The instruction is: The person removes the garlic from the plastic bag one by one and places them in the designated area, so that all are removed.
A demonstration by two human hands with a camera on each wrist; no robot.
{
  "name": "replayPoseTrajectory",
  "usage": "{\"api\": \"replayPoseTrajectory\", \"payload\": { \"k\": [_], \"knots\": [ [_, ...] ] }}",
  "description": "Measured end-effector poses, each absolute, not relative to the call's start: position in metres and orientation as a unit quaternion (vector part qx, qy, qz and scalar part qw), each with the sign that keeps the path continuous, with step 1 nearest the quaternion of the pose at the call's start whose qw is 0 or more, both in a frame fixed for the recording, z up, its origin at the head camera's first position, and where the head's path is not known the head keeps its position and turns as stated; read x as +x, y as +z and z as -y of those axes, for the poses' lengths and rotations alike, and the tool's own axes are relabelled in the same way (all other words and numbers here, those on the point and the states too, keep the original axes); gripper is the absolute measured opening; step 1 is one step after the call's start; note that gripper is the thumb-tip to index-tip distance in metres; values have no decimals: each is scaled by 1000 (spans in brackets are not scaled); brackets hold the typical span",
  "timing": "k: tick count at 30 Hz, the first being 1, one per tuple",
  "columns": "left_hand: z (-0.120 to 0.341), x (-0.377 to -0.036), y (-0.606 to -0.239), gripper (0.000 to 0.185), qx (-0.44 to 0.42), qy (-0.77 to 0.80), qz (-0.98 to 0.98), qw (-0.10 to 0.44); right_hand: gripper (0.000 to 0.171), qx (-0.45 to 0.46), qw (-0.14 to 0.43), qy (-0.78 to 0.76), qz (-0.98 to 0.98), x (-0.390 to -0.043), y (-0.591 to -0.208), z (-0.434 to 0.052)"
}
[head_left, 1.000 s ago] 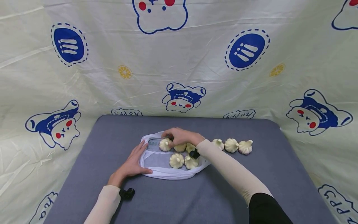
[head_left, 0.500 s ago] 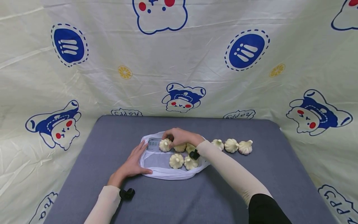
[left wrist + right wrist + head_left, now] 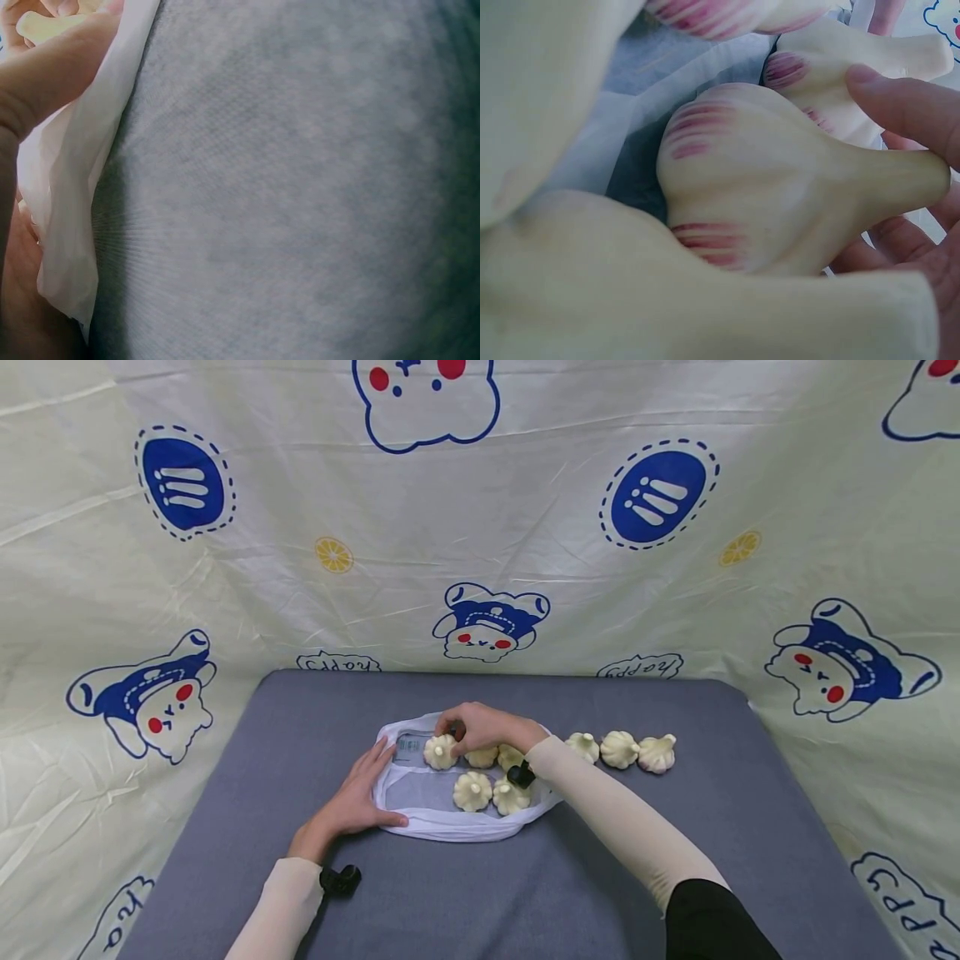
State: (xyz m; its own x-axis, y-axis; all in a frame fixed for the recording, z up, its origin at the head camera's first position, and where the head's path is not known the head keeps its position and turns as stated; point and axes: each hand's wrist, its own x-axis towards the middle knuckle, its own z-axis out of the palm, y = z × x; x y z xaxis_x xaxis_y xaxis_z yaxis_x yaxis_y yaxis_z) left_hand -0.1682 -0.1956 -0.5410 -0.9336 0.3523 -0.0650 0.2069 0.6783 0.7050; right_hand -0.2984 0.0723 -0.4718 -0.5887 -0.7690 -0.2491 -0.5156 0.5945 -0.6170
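A white plastic bag (image 3: 465,828) lies spread on the table with its mouth facing up. Several garlic bulbs (image 3: 472,792) with pale stems sit inside it. My left hand (image 3: 356,793) rests along the bag's left rim, fingers straight and spread. Its thumb (image 3: 60,67) lies over the white film in the left wrist view. Reaching in from the right, my right hand (image 3: 483,727) pinches a garlic bulb (image 3: 440,752) at the back left of the bag. Close up in the right wrist view, purple-streaked bulbs (image 3: 735,165) partly hide that grip.
Just right of the bag, a row of garlic bulbs (image 3: 619,750) lies on the grey table (image 3: 637,877). A printed label (image 3: 408,747) shows at the bag's back left. Behind the table hangs a patterned white curtain (image 3: 555,485).
The bulb at my right fingertips has shifted very slightly left. Both hands stay nearly in place, and the bag keeps its shape.
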Motion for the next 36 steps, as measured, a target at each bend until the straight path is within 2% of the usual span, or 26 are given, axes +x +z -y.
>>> {"api": "replayPoseTrajectory", "payload": {
  "k": [24,36],
  "knots": [
    [196,-167,-542,123,158,365,-913,91,28,-379,251,-274,-848,-292,-467,-69],
    [196,-169,-546,123,151,370,-911,103,37,-382,262,-237,-854,-293,-473,-63]
  ]
}}
